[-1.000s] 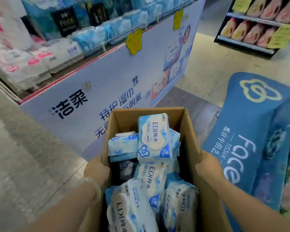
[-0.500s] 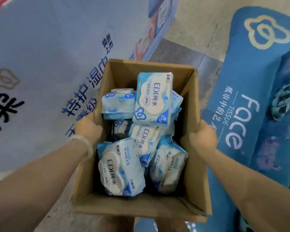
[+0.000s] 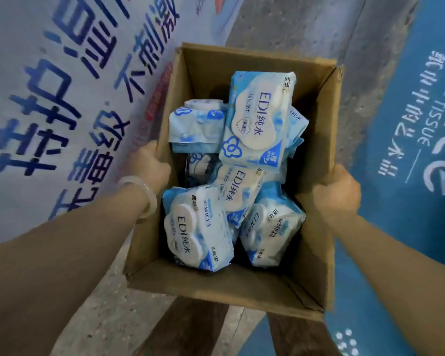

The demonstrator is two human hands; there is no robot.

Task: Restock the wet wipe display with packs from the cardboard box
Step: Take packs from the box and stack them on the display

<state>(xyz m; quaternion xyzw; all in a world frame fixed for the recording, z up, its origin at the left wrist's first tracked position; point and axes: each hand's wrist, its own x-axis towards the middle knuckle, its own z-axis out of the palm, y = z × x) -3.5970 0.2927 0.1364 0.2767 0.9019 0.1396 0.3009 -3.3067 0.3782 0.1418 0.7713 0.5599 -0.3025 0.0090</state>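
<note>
An open brown cardboard box (image 3: 316, 227) fills the middle of the view, seen from straight above. Several blue and white wet wipe packs lie loose inside, the topmost pack (image 3: 257, 122) flat at the far side and another pack (image 3: 198, 227) near the front. My left hand (image 3: 149, 165) grips the box's left wall, a pale bangle on its wrist. On the opposite wall, my right hand (image 3: 337, 194) grips the edge. The display's shelves are out of view.
The white printed front panel (image 3: 62, 111) of the display stand rises close on the left. A blue printed stand or mat (image 3: 409, 150) lies on the right. Grey speckled floor (image 3: 306, 27) shows beyond the box. My legs (image 3: 190, 330) appear below it.
The view has tilted downward and closer to the box, so the display shelves have left the frame. Both hands keep their grip on the box walls.
</note>
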